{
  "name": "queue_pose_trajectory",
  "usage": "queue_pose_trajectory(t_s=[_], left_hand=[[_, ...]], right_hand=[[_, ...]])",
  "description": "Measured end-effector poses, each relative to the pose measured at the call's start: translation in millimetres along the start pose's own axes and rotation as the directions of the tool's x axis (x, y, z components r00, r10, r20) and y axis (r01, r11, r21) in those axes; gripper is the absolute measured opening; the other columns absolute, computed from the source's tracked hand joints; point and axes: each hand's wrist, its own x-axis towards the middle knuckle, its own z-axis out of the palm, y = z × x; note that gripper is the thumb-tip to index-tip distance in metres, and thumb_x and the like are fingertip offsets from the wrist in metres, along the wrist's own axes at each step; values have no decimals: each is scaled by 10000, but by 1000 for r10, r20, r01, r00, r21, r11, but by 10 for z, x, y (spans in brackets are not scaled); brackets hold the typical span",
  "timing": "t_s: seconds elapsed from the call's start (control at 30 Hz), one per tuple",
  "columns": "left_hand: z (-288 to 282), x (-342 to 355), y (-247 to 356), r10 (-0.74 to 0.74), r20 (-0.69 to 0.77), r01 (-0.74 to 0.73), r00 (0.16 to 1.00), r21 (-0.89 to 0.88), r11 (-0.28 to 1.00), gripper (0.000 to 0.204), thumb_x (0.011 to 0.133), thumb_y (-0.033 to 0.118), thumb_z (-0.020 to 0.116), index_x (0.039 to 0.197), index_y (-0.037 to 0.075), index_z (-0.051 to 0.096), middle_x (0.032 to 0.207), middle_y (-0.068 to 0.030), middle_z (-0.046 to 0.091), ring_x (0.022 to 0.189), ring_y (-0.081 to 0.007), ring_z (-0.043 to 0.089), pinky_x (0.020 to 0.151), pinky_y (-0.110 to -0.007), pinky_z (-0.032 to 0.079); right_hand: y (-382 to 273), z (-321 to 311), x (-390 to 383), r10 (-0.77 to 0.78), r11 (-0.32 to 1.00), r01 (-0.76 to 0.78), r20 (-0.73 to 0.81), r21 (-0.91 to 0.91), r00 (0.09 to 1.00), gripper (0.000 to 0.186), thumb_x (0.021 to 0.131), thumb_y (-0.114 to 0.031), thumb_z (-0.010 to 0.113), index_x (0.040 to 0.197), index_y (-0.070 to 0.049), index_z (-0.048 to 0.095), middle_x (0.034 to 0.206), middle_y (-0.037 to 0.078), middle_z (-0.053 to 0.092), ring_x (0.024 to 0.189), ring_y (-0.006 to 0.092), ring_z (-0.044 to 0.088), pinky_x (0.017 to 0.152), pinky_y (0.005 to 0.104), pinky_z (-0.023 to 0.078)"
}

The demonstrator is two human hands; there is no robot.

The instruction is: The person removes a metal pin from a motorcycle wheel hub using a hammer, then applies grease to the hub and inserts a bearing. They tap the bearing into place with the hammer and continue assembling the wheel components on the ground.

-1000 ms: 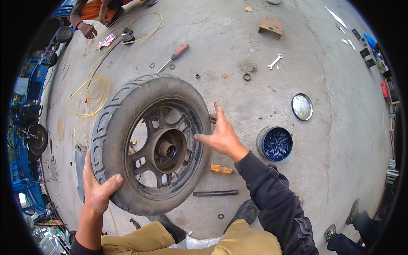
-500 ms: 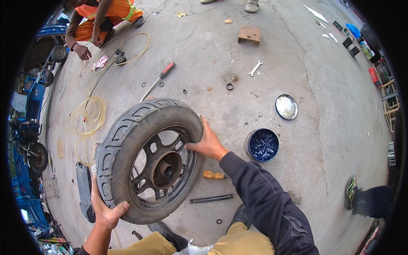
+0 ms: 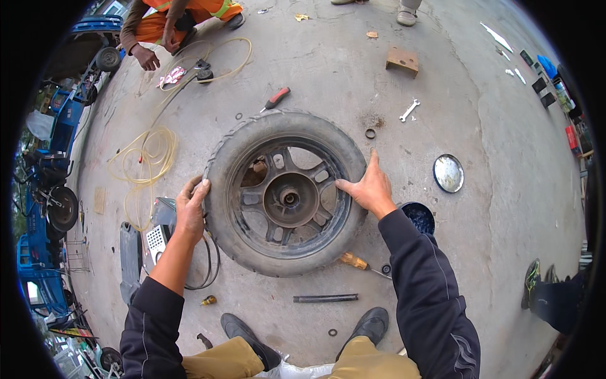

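Observation:
A motorcycle wheel [image 3: 290, 199] with a worn black tire, dark spoked rim and brown-stained hub faces up in front of me, nearly level. My left hand [image 3: 191, 207] grips the tire's left edge, thumb toward the sidewall. Opposite, my right hand [image 3: 368, 188] holds the right edge, thumb reaching onto the rim and index finger stretched along the tread. Whether the wheel touches the ground cannot be told. Just beyond my right wrist, a tub of dark blue grease [image 3: 418, 218] is partly covered by my sleeve.
A red-handled screwdriver [image 3: 278, 98] pokes out past the wheel; a yellow-handled one [image 3: 355, 261] lies nearer me. A wrench [image 3: 409, 110], lid [image 3: 448, 173], metal bracket [image 3: 402, 61], black bar [image 3: 325, 298] and coiled hose [image 3: 158, 155] lie around. Someone in orange [image 3: 180, 22] crouches far left.
The wheel has tipped from a steep tilt to nearly level and shifted right and away from me. My left hand has moved up with its edge; both hands keep their hold.

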Motion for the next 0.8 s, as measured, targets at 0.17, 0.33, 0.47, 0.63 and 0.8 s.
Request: queue_pose_trajectory(t_s=[0.17,0.33,0.47,0.63,0.8], left_hand=[[-120,86,15,-5,131,-35,991,301,953,712,996,411,717,1544,2,515,1456,-233,601,1297,-281,586,1081,-391,446],[-653,184,322,233,211,-314,949,661,681,834,986,526,694,1634,96,393,1514,-332,525,1419,-406,534,1180,-495,436],[-1085,-263,99,232,250,-340,940,653,677,692,1033,365,695,1624,126,425,1434,-207,626,1315,-303,627,1117,-447,497],[-1282,-705,-443,77,316,-251,945,556,792,426,1048,132,677,1439,-8,580,937,-3,620,792,-56,532,690,-228,447],[-1334,-653,-434,29,225,-180,974,689,702,310,1047,129,684,1301,-48,660,918,5,628,820,-45,531,715,-224,439]], right_hand=[[62,-55,2,-16,993,15,-1,-117,1000,1305,718,-539,904,1584,159,221,1278,378,661,1185,475,678,1042,471,532],[139,-805,-254,-251,963,257,-80,78,965,1034,822,-465,873,1481,192,423,1193,327,716,1111,378,732,952,399,583],[366,-1399,-1015,-168,824,292,-283,485,944,620,995,-305,745,1373,155,574,1054,237,769,910,235,769,825,318,603],[1173,-1297,-2032,300,569,185,-412,801,860,460,1046,-290,688,1288,100,645,951,159,761,774,176,725,739,304,584],[1599,-499,-2616,426,819,-179,-369,545,826,355,969,-146,767,1258,39,679,941,141,760,750,171,707,720,308,568]])
